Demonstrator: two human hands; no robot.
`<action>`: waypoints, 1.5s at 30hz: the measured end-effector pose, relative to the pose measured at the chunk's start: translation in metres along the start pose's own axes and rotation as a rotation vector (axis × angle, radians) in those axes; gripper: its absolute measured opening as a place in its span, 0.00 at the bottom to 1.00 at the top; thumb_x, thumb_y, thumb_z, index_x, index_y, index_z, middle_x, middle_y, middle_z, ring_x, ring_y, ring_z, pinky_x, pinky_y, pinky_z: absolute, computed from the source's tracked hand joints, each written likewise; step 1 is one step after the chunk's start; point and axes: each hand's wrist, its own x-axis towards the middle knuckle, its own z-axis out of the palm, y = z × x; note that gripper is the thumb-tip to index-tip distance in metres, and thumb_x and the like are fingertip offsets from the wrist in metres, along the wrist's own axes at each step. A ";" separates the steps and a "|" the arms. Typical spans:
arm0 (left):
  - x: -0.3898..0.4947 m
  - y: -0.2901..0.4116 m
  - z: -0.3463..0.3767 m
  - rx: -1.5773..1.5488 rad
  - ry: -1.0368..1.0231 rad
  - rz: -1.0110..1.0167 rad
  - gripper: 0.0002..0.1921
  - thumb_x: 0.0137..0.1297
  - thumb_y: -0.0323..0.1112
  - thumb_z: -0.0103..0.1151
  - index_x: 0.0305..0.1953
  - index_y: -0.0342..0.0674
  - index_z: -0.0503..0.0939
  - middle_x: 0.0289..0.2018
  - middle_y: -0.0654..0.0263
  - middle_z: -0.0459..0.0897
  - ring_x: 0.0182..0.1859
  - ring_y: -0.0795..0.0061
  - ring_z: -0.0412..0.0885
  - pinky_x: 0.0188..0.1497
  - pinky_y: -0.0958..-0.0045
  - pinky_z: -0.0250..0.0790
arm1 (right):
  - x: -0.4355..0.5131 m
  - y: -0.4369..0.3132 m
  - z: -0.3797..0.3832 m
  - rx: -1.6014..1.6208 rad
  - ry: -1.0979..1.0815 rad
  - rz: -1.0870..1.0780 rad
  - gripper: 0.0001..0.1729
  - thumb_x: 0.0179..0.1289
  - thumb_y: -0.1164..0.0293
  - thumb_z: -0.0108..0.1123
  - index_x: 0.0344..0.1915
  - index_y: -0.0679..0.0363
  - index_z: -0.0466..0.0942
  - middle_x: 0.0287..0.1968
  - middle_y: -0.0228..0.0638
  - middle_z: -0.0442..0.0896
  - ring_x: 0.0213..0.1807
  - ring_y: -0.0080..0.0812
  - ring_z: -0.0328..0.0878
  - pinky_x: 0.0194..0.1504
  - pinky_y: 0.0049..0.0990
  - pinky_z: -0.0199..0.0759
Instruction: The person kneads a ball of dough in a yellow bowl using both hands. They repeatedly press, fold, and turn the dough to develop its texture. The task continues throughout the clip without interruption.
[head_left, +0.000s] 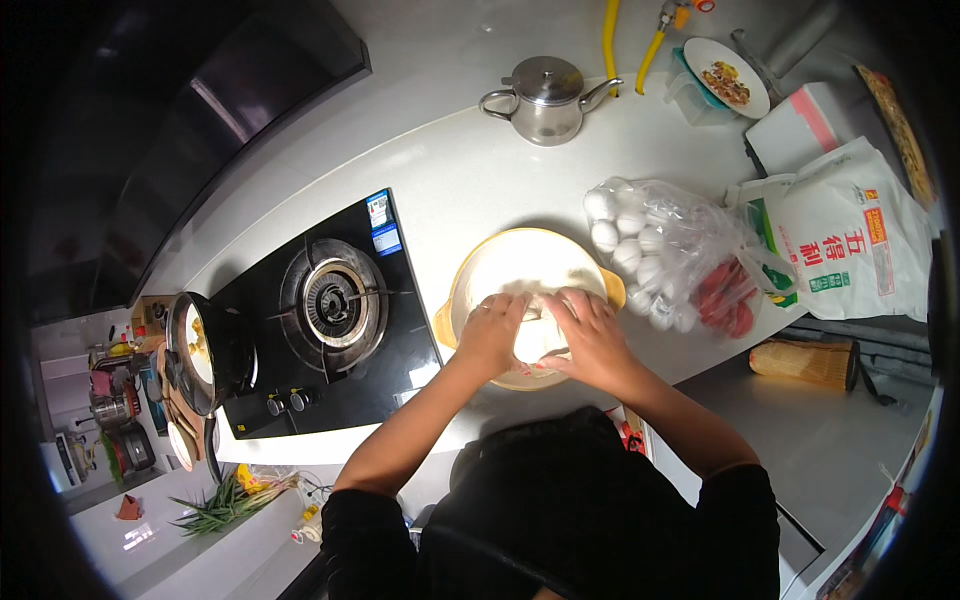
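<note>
A round bowl with a yellow rim and side handles (447, 321) rests on the white counter in front of me. Inside it lies a pale lump of dough (541, 339). My left hand (495, 334) cups the dough from the left, fingertips at its far side. From the right, my right hand (589, 334) curves around the same dough, its thumb near the close edge. The fingers of both hands nearly meet at the top. Part of the dough's underside and the bowl's bottom are hidden by the hands.
Left of the bowl is a black gas hob (405, 330), with a black wok (232, 352) beyond. A clear bag of eggs (630, 225) lies close on the right, beside a white flour bag (847, 240). A steel teapot (549, 112) stands behind.
</note>
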 end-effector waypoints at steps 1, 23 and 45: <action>-0.002 0.001 0.004 0.016 0.056 0.014 0.52 0.31 0.41 0.81 0.62 0.41 0.64 0.53 0.55 0.70 0.61 0.48 0.66 0.60 0.54 0.64 | 0.002 0.001 0.005 0.004 -0.014 0.006 0.47 0.40 0.57 0.75 0.61 0.57 0.65 0.57 0.42 0.68 0.61 0.46 0.63 0.64 0.47 0.53; 0.040 -0.020 -0.003 -0.041 0.030 -0.139 0.54 0.25 0.50 0.82 0.59 0.40 0.65 0.59 0.47 0.67 0.62 0.47 0.66 0.65 0.55 0.59 | 0.060 0.033 0.026 0.033 -0.299 0.166 0.42 0.40 0.58 0.77 0.55 0.57 0.67 0.48 0.42 0.75 0.54 0.47 0.71 0.51 0.46 0.65; -0.011 -0.007 0.010 -0.361 0.365 -0.153 0.33 0.46 0.40 0.76 0.50 0.33 0.69 0.44 0.51 0.74 0.48 0.55 0.73 0.54 0.62 0.67 | 0.057 0.008 0.038 0.116 0.148 0.048 0.13 0.61 0.63 0.57 0.44 0.56 0.77 0.46 0.35 0.76 0.51 0.41 0.70 0.57 0.41 0.59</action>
